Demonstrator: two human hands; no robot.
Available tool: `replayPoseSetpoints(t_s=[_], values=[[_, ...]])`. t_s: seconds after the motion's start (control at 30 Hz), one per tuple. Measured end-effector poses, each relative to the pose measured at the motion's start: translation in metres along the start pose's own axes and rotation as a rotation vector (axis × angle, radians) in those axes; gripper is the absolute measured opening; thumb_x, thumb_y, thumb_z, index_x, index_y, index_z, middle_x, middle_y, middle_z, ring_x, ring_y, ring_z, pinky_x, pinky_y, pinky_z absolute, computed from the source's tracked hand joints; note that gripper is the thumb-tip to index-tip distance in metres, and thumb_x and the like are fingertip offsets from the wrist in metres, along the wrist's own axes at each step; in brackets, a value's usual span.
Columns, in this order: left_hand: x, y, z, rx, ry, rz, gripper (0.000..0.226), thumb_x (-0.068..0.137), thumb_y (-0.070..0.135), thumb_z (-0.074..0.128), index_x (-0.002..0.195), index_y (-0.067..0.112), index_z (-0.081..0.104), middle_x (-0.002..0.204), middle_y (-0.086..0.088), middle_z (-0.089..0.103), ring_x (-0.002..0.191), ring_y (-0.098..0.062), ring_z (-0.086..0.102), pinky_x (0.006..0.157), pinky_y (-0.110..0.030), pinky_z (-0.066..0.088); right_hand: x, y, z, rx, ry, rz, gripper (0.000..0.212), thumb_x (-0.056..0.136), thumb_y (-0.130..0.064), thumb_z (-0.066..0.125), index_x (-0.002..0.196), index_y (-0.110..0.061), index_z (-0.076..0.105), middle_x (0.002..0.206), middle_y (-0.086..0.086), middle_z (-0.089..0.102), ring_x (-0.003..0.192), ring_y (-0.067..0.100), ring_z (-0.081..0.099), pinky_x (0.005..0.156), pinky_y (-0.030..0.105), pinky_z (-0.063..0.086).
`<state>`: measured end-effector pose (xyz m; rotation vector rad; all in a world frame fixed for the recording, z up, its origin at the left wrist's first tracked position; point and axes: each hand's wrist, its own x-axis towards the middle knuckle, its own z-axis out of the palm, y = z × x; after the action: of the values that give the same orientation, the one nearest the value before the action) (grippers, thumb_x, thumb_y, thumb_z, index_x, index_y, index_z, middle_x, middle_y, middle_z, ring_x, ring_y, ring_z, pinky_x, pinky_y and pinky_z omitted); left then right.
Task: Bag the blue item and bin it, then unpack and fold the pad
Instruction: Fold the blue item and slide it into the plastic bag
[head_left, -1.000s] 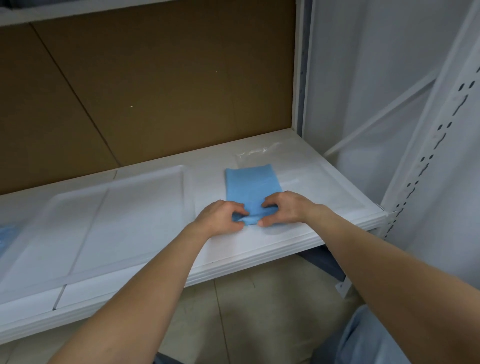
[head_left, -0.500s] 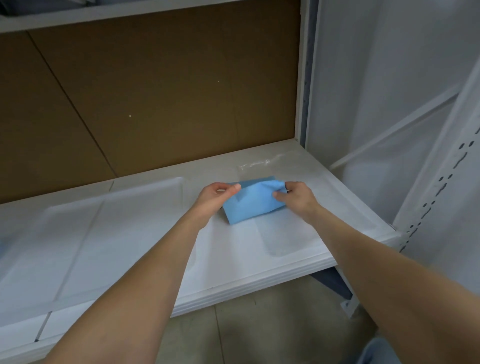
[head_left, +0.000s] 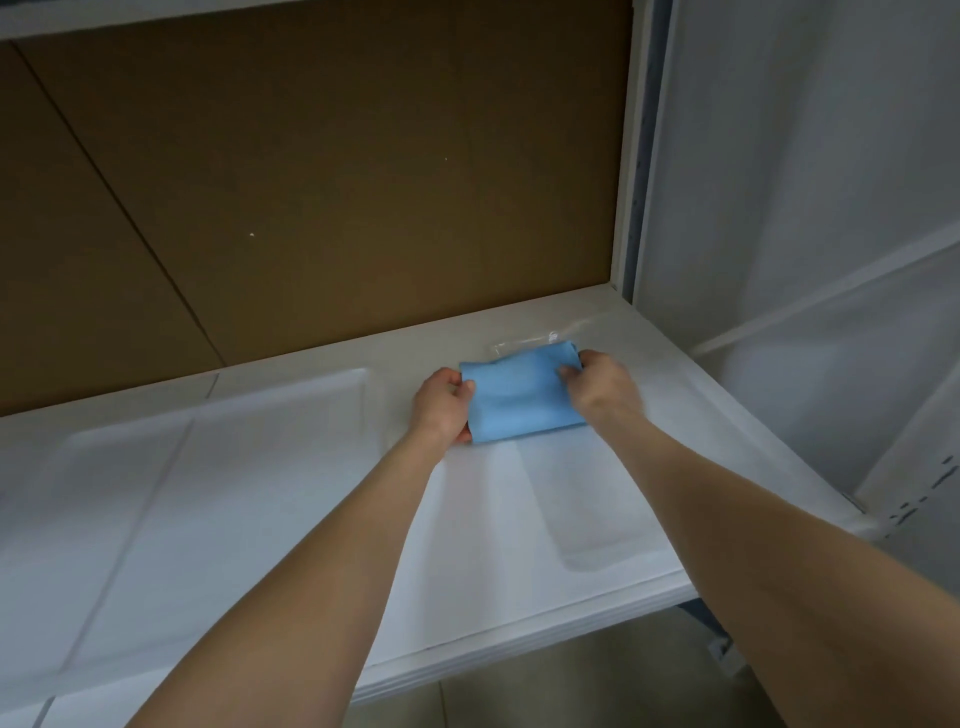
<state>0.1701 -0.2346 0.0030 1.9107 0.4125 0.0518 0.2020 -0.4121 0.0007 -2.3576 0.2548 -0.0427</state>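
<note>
A blue folded pad (head_left: 522, 397) lies on the white shelf (head_left: 519, 519), towards its back right. My left hand (head_left: 441, 405) grips the pad's left edge, thumb on top. My right hand (head_left: 602, 387) pinches the pad's far right corner. A clear plastic bag (head_left: 540, 340) lies flat on the shelf just behind the pad, partly under it.
A large translucent white tray lid (head_left: 208, 467) lies on the left half of the shelf. Brown cardboard (head_left: 311, 182) forms the back wall. A white upright post (head_left: 631, 156) and a perforated rack post (head_left: 924, 493) stand at the right. The floor (head_left: 571, 686) shows below the shelf's front edge.
Both hands carried the pad's near edge away from me, over onto the far part. The pad now lies folded shorter, and the hands hold it at its left edge and far right corner.
</note>
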Motion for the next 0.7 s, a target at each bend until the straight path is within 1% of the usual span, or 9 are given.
replayPoseSetpoints(t_s=[0.13,0.2,0.27,0.33,0.43,0.5,0.57,0.63,0.7], values=[[0.004,-0.008,0.002,0.284,0.038,0.026,0.023,0.098,0.024,0.046,0.112,0.009,0.055,0.109,-0.017,0.063,0.083,-0.034,0.063,0.062,-0.033,0.052,0.004,0.004,0.007,-0.098,-0.038,0.051,0.037,0.096,-0.038,0.043,0.124,-0.019,0.057,0.12,0.009,0.061,0.109,0.03,0.057,0.082,0.035,0.043],[0.003,-0.013,0.001,0.284,0.003,-0.023,0.033,0.096,0.029,0.052,0.122,0.01,0.052,0.113,-0.016,0.063,0.068,-0.026,0.061,0.05,-0.028,0.049,0.004,0.008,0.009,-0.126,-0.061,0.083,0.041,0.096,-0.043,0.042,0.122,-0.015,0.058,0.117,0.009,0.061,0.103,0.028,0.058,0.077,0.033,0.043],[0.001,-0.017,-0.001,0.247,-0.004,-0.039,0.045,0.091,0.033,0.06,0.13,0.013,0.046,0.112,-0.013,0.062,0.071,-0.024,0.062,0.047,-0.027,0.049,0.004,0.011,0.01,-0.133,-0.045,0.096,0.046,0.096,-0.048,0.039,0.118,-0.013,0.059,0.114,0.01,0.062,0.1,0.029,0.058,0.076,0.034,0.043],[0.001,-0.019,-0.001,0.279,-0.002,0.044,0.047,0.088,0.029,0.065,0.131,0.021,0.045,0.1,-0.009,0.062,0.077,-0.028,0.065,0.054,-0.032,0.056,0.004,0.012,0.01,-0.117,-0.017,0.078,0.047,0.098,-0.047,0.036,0.116,-0.011,0.061,0.113,0.012,0.062,0.101,0.03,0.059,0.075,0.033,0.042],[0.0,-0.021,0.003,0.302,-0.007,0.204,0.036,0.091,0.017,0.06,0.124,0.028,0.056,0.088,-0.005,0.06,0.089,-0.032,0.065,0.071,-0.042,0.06,0.005,0.013,0.012,-0.073,0.017,0.028,0.04,0.099,-0.04,0.039,0.112,-0.009,0.061,0.113,0.014,0.063,0.102,0.032,0.058,0.077,0.033,0.042],[0.001,-0.024,0.006,0.45,0.018,0.272,0.034,0.094,0.016,0.053,0.123,0.029,0.062,0.102,-0.008,0.064,0.101,-0.03,0.062,0.086,-0.037,0.056,0.004,0.013,0.012,-0.052,0.047,0.017,0.032,0.098,-0.032,0.044,0.119,-0.01,0.056,0.116,0.015,0.061,0.106,0.034,0.057,0.082,0.035,0.044],[-0.001,-0.026,0.009,0.709,0.054,0.304,0.036,0.096,0.021,0.045,0.129,0.031,0.058,0.12,-0.009,0.06,0.11,-0.028,0.058,0.094,-0.032,0.049,0.002,0.013,0.012,-0.048,0.07,-0.002,0.029,0.097,-0.021,0.048,0.124,-0.011,0.049,0.118,0.017,0.058,0.107,0.036,0.056,0.085,0.037,0.045],[-0.004,-0.026,0.011,0.908,0.098,0.277,0.04,0.097,0.025,0.042,0.135,0.03,0.052,0.125,-0.009,0.053,0.112,-0.027,0.057,0.09,-0.033,0.047,0.002,0.013,0.013,-0.107,0.092,-0.093,0.028,0.096,-0.011,0.045,0.124,-0.013,0.049,0.12,0.016,0.054,0.107,0.035,0.055,0.086,0.037,0.045],[-0.007,-0.021,0.013,1.05,0.145,0.308,0.04,0.096,0.025,0.042,0.136,0.025,0.05,0.128,-0.009,0.046,0.113,-0.026,0.052,0.086,-0.033,0.046,0.002,0.014,0.013,-0.198,0.112,-0.237,0.029,0.098,-0.013,0.044,0.122,-0.016,0.058,0.126,0.012,0.05,0.113,0.032,0.049,0.09,0.036,0.047]])
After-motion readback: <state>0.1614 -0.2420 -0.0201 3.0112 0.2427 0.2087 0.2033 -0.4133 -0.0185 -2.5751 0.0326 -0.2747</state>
